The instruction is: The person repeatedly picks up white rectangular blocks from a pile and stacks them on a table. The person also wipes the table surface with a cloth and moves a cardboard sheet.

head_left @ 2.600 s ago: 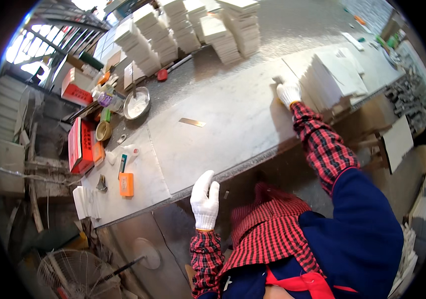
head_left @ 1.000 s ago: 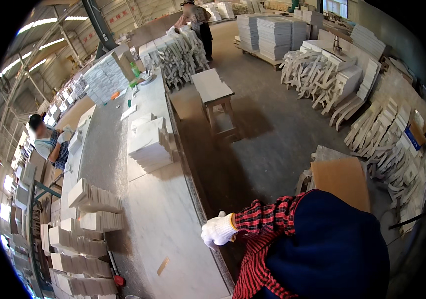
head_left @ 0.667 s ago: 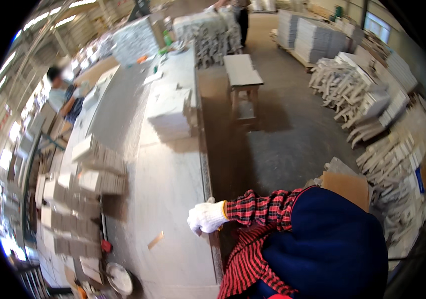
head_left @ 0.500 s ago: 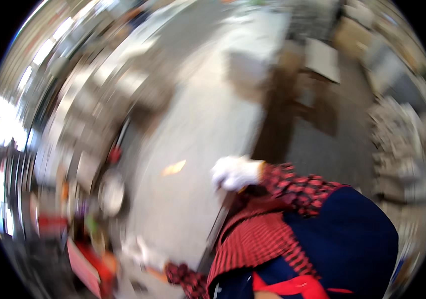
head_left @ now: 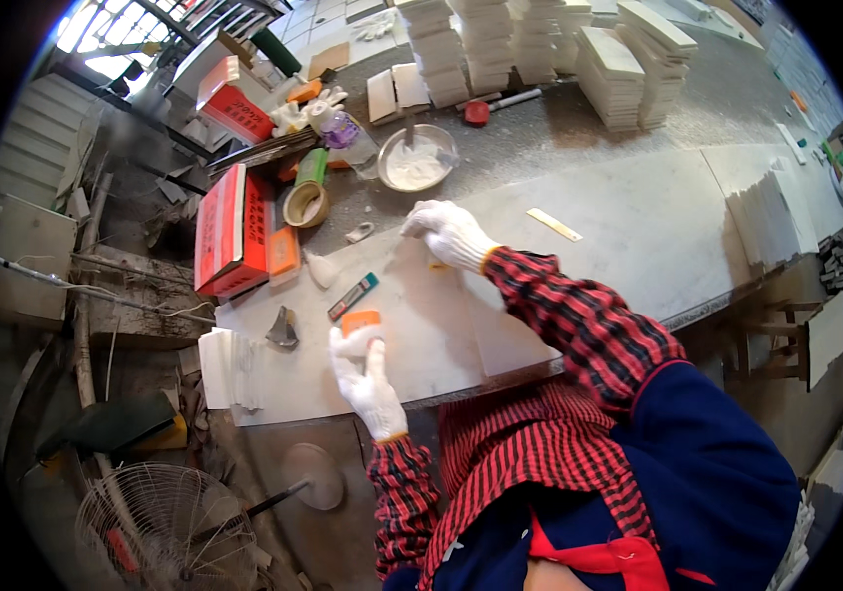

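Both my hands wear white knit gloves. My left hand (head_left: 367,379) is at the near part of the pale slab tabletop (head_left: 421,345), with bent fingers and thumb against the near edge of a small orange block (head_left: 361,320). Beyond the block lies a teal-and-grey narrow packet (head_left: 353,295). My right hand (head_left: 449,234) is over the slab, just nearer than a metal bowl of white powder (head_left: 415,163). Its fingers are curled together, and whatever they hold is hidden. A small yellow bit (head_left: 436,264) shows below that hand. To its right lies a cream strip (head_left: 553,225).
A red box (head_left: 234,231), a tape roll (head_left: 305,204) and a dark stone chip (head_left: 283,327) sit on the left. White tile stacks (head_left: 610,79) stand at the back, more thin tiles (head_left: 774,222) at the right. A wire fan (head_left: 170,522) stands below left.
The view has swung and is now sharp instead of smeared. My left hand, earlier a blur low at the table's edge, now touches the orange block. My right hand is nearer the bowl.
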The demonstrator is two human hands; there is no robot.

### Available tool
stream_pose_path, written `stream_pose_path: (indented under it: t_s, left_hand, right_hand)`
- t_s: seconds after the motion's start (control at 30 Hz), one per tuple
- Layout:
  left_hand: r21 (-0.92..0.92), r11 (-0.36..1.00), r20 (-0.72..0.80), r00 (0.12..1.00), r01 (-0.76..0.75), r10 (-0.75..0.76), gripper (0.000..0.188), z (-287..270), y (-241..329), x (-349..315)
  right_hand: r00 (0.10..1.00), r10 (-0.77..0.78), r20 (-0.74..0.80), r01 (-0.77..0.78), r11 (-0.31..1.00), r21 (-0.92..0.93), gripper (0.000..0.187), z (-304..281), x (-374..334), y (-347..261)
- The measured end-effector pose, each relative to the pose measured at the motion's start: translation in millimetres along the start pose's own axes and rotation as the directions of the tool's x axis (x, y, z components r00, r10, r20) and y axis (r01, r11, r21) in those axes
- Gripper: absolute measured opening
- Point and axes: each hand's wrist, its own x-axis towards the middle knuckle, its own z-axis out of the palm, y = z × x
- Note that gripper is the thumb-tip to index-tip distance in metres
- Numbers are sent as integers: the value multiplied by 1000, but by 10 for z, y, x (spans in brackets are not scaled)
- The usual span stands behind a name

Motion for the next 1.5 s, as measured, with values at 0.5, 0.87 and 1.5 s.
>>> stream_pose_path:
  t_s: [0.5,0.87,1.5]
  left_hand:
    - [6,999,192,980,-46,44,67,428,-451,807]
    - [144,975,192,972,-168,138,58,991,-823,1175]
    - [241,967,77,995,-78,61,75,1046,-866,1299]
  right_hand:
    - [810,-101,578,-59,966,252,14,34,-1453,-326]
    - [67,920,385,-566,353,-745,16,-2614,-3222,-1346]
    - [825,272,-495,-468,819,-330,31,-3269,-2873,-374]
